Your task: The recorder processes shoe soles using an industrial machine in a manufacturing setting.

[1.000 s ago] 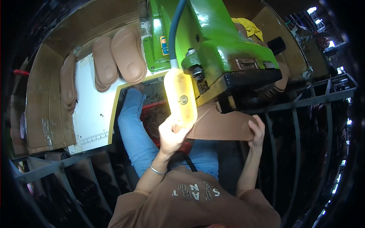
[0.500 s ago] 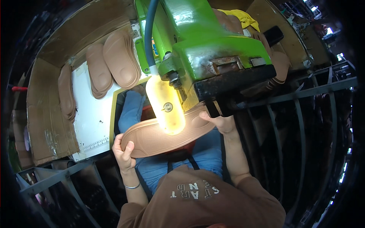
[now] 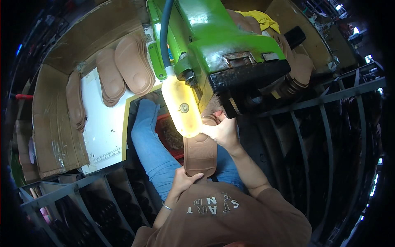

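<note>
A brown shoe sole [image 3: 200,155] with a textured face stands lengthwise between my two hands, above my lap. My left hand [image 3: 184,181] grips its near end, thumb on the upper face. At the far end my right hand [image 3: 225,131] is closed round the sole, right beside the black head [image 3: 251,78] of a green machine [image 3: 222,45]. Whether the sole's far tip touches the machine is hidden. A lit yellow-white lamp [image 3: 177,96] hangs over the far part of the sole and covers some of it.
Stacked brown soles [image 3: 133,66] lie on a white tabletop [image 3: 96,138] at the left, walled by cardboard [image 3: 57,140]. More soles [image 3: 301,70] and a yellow cloth [image 3: 264,19] are at the right. Metal racks [image 3: 325,99] flank me. A red bin [image 3: 168,133] sits below, between my legs.
The sole has swung from lying crosswise to pointing away from me. My left hand came right and nearer my body; my right hand shifted left along with the sole's far end.
</note>
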Action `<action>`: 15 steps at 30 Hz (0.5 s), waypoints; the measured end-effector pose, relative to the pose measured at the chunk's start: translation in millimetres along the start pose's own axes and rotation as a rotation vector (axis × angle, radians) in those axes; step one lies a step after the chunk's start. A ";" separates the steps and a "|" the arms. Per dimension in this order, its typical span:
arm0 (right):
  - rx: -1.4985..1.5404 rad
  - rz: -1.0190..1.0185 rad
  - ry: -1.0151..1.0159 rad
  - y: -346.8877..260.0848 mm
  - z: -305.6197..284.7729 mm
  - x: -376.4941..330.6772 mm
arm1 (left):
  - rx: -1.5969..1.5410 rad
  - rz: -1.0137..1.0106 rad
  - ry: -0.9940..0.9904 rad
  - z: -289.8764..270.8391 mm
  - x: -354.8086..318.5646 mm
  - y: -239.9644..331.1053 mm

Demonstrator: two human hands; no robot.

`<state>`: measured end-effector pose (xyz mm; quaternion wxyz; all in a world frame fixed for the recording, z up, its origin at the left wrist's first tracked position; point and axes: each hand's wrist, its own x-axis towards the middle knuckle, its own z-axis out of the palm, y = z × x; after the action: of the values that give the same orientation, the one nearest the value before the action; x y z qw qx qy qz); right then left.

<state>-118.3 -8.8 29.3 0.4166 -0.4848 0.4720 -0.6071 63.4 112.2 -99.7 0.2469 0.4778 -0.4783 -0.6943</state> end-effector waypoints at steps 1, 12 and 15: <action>0.007 -0.004 -0.009 3.0 -0.2 -4.5 | 0.002 0.004 0.012 -3.4 -2.0 1.0; 0.117 0.501 -0.242 50.7 -46.7 -46.5 | -0.143 0.482 0.468 -141.6 -26.8 80.3; 0.641 0.761 -0.242 61.9 -7.2 -58.0 | -0.401 0.773 0.533 -170.7 -9.6 126.2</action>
<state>-111.8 35.6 -43.1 0.7876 -0.1934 0.3537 -0.4660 206.6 -6.3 3.3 0.6859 0.3696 -0.3980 -0.4843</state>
